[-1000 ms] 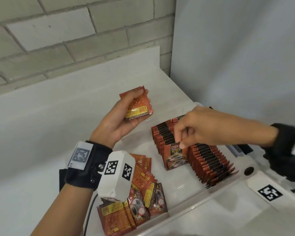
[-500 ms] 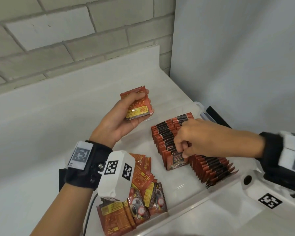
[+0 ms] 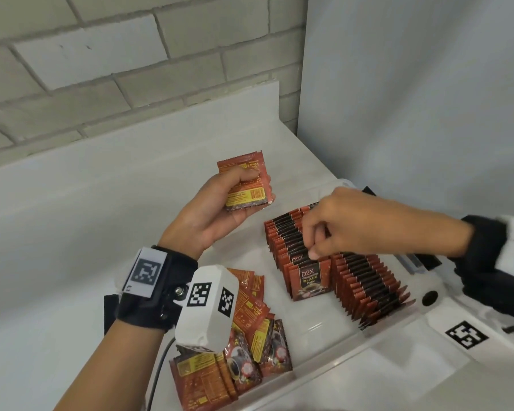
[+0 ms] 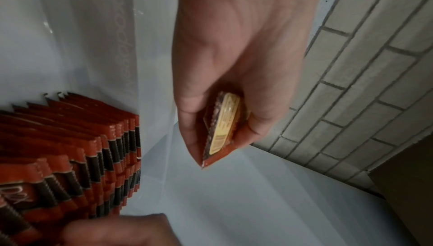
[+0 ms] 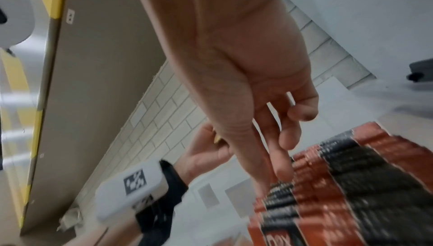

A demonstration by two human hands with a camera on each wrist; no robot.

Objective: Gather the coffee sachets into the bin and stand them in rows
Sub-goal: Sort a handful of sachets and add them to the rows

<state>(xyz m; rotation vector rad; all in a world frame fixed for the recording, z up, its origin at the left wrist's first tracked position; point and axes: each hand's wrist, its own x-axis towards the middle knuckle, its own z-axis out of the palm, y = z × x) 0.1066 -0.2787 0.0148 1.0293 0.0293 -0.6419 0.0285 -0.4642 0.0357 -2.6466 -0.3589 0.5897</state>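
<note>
A clear plastic bin sits on a white bench, right of centre in the head view. Two rows of standing sachets fill its right part, so the job looks well over half done. A pile of loose sachets lies flat at the lower centre of the frame, still to be stood up. The left hand, centre frame, grips a small held stack above the bin. The right hand has its fingers curled onto the tops of the left row, seemingly pinching one.
</note>
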